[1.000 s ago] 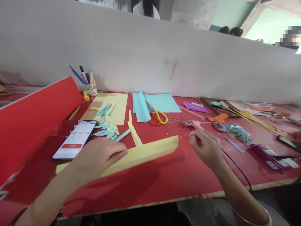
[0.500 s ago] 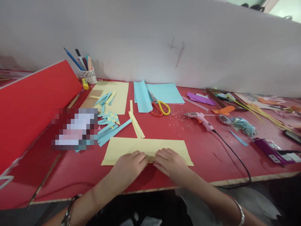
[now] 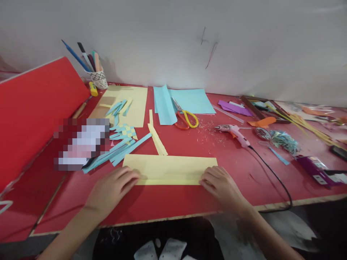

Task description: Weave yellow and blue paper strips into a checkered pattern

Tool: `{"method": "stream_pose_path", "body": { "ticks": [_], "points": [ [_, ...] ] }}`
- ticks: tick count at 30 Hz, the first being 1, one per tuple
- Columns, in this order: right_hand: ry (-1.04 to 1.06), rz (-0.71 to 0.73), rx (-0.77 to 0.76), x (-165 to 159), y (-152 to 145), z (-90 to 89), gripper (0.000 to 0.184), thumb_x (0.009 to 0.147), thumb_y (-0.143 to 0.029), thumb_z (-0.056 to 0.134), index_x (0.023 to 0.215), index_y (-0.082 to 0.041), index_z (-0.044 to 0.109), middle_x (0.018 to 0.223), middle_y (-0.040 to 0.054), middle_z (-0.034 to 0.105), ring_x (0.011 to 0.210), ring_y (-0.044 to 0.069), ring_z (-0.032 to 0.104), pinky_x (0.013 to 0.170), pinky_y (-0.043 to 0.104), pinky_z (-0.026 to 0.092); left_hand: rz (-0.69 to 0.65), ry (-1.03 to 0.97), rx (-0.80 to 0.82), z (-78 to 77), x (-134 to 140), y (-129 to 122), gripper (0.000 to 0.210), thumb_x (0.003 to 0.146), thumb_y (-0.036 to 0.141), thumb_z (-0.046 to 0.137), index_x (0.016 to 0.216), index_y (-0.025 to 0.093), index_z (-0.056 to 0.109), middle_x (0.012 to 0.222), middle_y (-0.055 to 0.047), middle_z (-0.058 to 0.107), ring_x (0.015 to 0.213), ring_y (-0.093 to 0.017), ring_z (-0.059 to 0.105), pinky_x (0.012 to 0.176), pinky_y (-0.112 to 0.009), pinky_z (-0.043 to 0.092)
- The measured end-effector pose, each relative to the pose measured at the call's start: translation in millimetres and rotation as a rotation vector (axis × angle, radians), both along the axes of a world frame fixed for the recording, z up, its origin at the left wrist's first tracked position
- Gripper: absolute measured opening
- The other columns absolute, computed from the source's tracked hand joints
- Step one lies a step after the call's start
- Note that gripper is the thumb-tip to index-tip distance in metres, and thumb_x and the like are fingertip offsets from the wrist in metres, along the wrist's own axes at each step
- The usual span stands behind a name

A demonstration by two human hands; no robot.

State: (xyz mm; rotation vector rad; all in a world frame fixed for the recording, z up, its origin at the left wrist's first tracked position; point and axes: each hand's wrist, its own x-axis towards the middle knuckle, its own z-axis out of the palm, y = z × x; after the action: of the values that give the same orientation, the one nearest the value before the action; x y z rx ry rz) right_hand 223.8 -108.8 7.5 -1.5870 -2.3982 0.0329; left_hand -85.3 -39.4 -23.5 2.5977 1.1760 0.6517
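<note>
Head view: yellow paper (image 3: 170, 168) runs left to right (creased), curled hands (image 3: 112, 187) (image 3: 221, 185) pinching ends.

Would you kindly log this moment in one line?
left hand: on creased yellow paper, left end; right hand: on its right end; glue gun: on table

Bare red tabletop (image 3: 187, 202) gives passage between the folded pale-yellow paper strip (image 3: 168, 168) and the table's near edge (image 3: 135, 222), and behind the strip's right half, up to the metal scissors with red and yellow handles (image 3: 185, 112) and the pink plastic glue gun (image 3: 238, 134). To the right, the gun's thin black cable (image 3: 271, 170) crosses to that edge; to the left, loose light-blue paper strips (image 3: 117, 152) and a large red board (image 3: 40, 108) stand in the way, and a white wall (image 3: 141, 39) closes the back.
</note>
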Motion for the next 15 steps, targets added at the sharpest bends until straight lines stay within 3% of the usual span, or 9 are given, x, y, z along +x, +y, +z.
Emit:
{"method": "stream_pose_path", "body": {
  "ticks": [6, 10, 13, 15],
  "points": [
    [0.066, -0.107, -0.018, 26, -10, -2.4, 0.032, 0.09, -0.03, 0.035, 0.064, -0.018, 0.051, 0.068, 0.0038, 0.055, 0.062, 0.014, 0.051, 0.061, 0.026, 0.039, 0.029, -0.075, 0.028, -2.9, -22, 2, 0.029, 0.09, 0.031, 0.032, 0.078, 0.022, 0.057, 0.072, -0.001, 0.063, 0.064, -0.014, 0.06, 0.058, -0.023, 0.047],
    [-0.015, -0.245, 0.03, 29, -16, -1.7, 0.03, 0.088, -0.028, 0.035, 0.064, -0.019, 0.05, 0.069, 0.0048, 0.055, 0.064, 0.016, 0.052, 0.066, 0.033, 0.041, 0.063, -0.075, 0.005, 1.4, -25, 0, 0.029, 0.09, 0.029, 0.031, 0.08, 0.022, 0.057, 0.074, -0.002, 0.061, 0.068, -0.015, 0.059, 0.062, -0.024, 0.046],
    [-0.147, -0.336, 0.195, 7, -16, 4.4, 0.028, 0.089, -0.025, 0.031, 0.083, -0.017, 0.057, 0.087, 0.0109, 0.062, 0.083, 0.023, 0.056, 0.087, 0.049, 0.033, 0.088, -0.041, 0.01, 6.3, -19, -4, 0.028, 0.088, 0.027, 0.032, 0.079, 0.022, 0.058, 0.073, -0.002, 0.061, 0.067, -0.015, 0.06, 0.061, -0.022, 0.045],
    [-0.148, -0.312, 0.225, -22, -15, 8.8, 0.032, 0.09, -0.026, 0.028, 0.104, -0.015, 0.055, 0.105, 0.0146, 0.061, 0.101, 0.026, 0.052, 0.095, 0.051, 0.026, 0.13, 0.004, 0.008, 10.0, -11, -8, 0.027, 0.087, 0.026, 0.033, 0.077, 0.022, 0.058, 0.071, -0.001, 0.061, 0.063, -0.014, 0.06, 0.054, -0.021, 0.044]
  ]
}}
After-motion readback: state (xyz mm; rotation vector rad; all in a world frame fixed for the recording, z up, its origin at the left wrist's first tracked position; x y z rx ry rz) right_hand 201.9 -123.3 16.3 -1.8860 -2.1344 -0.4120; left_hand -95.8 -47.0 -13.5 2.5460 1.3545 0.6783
